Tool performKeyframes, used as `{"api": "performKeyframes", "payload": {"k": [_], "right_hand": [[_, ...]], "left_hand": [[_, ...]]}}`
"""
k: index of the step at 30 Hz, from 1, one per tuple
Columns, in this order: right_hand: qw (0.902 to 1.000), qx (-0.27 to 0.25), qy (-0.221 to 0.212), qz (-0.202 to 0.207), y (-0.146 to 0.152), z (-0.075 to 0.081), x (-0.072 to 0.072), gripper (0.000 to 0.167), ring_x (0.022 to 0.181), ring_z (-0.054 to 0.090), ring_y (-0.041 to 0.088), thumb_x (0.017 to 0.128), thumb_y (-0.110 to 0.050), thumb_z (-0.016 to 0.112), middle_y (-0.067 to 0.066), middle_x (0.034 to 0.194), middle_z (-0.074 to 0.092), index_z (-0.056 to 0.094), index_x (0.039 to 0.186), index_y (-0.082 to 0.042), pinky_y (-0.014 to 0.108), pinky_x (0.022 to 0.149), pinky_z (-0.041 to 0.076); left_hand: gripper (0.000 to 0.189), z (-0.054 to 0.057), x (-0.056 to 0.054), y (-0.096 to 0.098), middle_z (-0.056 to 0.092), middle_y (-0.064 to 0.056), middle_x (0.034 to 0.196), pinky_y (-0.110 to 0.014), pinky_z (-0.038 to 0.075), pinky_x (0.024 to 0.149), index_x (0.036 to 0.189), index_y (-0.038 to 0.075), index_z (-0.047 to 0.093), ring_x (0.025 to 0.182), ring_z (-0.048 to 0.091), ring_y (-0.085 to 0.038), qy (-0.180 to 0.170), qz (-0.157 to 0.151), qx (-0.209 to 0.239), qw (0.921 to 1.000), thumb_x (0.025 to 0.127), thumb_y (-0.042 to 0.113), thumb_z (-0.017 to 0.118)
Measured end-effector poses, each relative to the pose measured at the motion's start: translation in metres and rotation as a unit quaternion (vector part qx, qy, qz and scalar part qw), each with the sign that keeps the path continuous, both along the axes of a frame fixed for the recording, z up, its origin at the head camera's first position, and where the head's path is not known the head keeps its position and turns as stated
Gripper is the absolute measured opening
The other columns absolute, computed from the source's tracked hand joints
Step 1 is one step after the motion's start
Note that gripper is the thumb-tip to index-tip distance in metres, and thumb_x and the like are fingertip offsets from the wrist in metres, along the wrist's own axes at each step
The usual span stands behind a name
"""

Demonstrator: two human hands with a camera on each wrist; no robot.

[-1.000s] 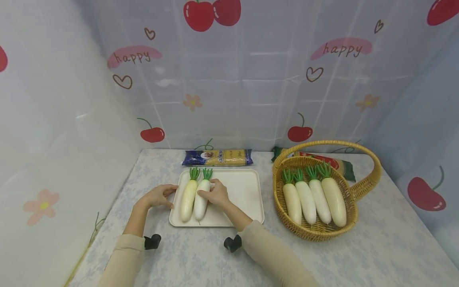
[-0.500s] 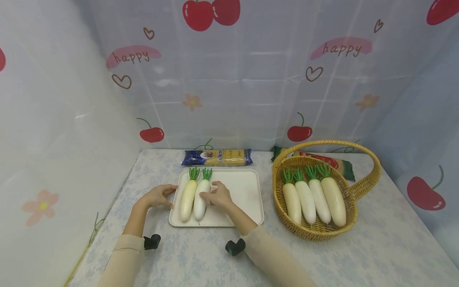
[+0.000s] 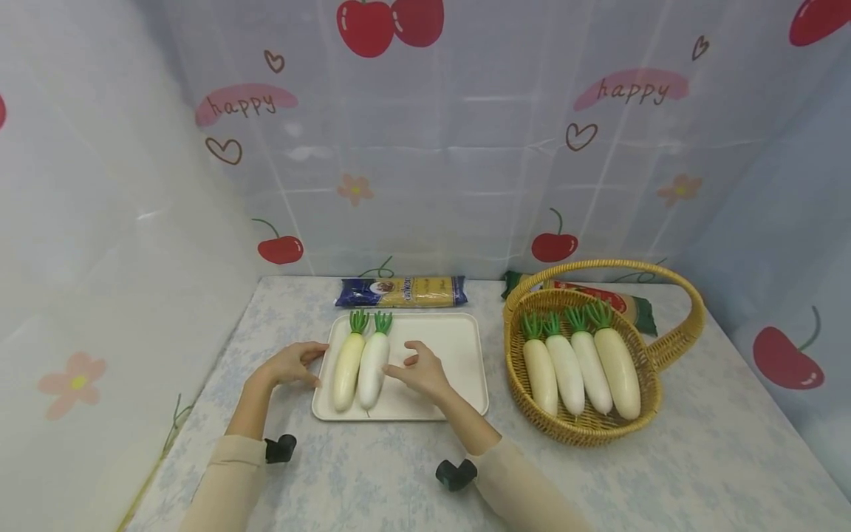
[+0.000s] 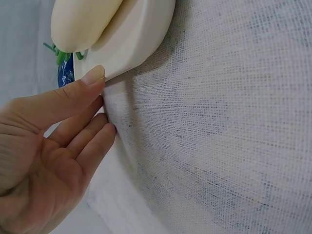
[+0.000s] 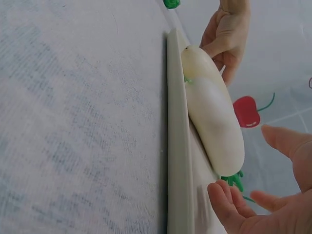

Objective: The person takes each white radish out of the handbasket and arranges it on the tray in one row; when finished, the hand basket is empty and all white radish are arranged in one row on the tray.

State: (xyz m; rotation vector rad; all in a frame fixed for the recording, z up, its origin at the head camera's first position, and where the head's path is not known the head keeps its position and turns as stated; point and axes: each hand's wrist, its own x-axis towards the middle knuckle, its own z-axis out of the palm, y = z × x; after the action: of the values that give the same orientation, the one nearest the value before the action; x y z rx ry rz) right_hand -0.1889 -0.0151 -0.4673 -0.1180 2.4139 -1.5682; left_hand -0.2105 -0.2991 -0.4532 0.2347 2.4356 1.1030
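Note:
On the left half of the cream tray (image 3: pixel 452 369) two white radishes with green tops lie side by side, a yellowish radish (image 3: pixel 349 373) on the left and a whiter radish (image 3: pixel 374 369) to its right. My right hand (image 3: pixel 423 373) is just right of the whiter radish, fingers spread and holding nothing; the right wrist view shows a gap between the hand and this radish (image 5: pixel 214 126). At the tray's left edge rests my left hand (image 3: pixel 295 364). In the left wrist view its thumb touches the tray rim (image 4: pixel 146 44), and the other fingers lie loosely against the tablecloth.
A wicker basket (image 3: pixel 515 377) with a tall handle stands on the right, holding several more radishes. Behind the tray lies a blue and yellow packet (image 3: pixel 402 292). A green and red packet (image 3: pixel 645 314) lies partly hidden behind the basket.
My right hand has let go of the whiter radish and moved to the right, its fingers spreading. The left hand has stayed at the tray's edge, and both radishes lie where they were.

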Motion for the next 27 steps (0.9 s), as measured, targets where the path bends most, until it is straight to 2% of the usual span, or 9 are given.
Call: {"api": "performKeyframes", "payload": {"k": [16,22,27], "right_hand": [[0.9983,-0.012,0.028,0.05,0.041,0.015,0.029,0.074,0.097,0.062,0.033,0.08,-0.034,0.074,0.019,0.111,0.06,0.042,0.138,-0.002,0.038,0.071,0.055],[0.9979,-0.006,0.045,0.046,0.059,0.02,0.039,0.073,0.094,0.061,0.028,0.08,-0.034,0.074,0.019,0.112,0.06,0.044,0.138,-0.003,0.038,0.071,0.054],[0.9975,-0.009,0.058,0.041,0.077,0.026,0.05,0.068,0.087,0.061,0.025,0.078,-0.027,0.076,0.021,0.109,0.059,0.047,0.135,-0.002,0.036,0.067,0.054]], "left_hand": [[0.081,0.001,0.002,0.001,0.031,-0.032,0.144,-0.051,0.031,0.108,0.139,-0.011,0.035,0.134,0.028,-0.045,0.001,0.005,-0.003,1.0,0.071,-0.004,0.077],[0.081,0.0,0.002,-0.001,0.03,-0.032,0.144,-0.052,0.03,0.108,0.139,-0.011,0.035,0.134,0.027,-0.045,0.0,0.004,0.001,1.0,0.071,-0.004,0.077],[0.081,-0.001,0.001,-0.001,0.03,-0.032,0.144,-0.052,0.03,0.108,0.139,-0.012,0.035,0.134,0.027,-0.045,0.002,-0.002,0.005,1.0,0.071,-0.004,0.077]]}}
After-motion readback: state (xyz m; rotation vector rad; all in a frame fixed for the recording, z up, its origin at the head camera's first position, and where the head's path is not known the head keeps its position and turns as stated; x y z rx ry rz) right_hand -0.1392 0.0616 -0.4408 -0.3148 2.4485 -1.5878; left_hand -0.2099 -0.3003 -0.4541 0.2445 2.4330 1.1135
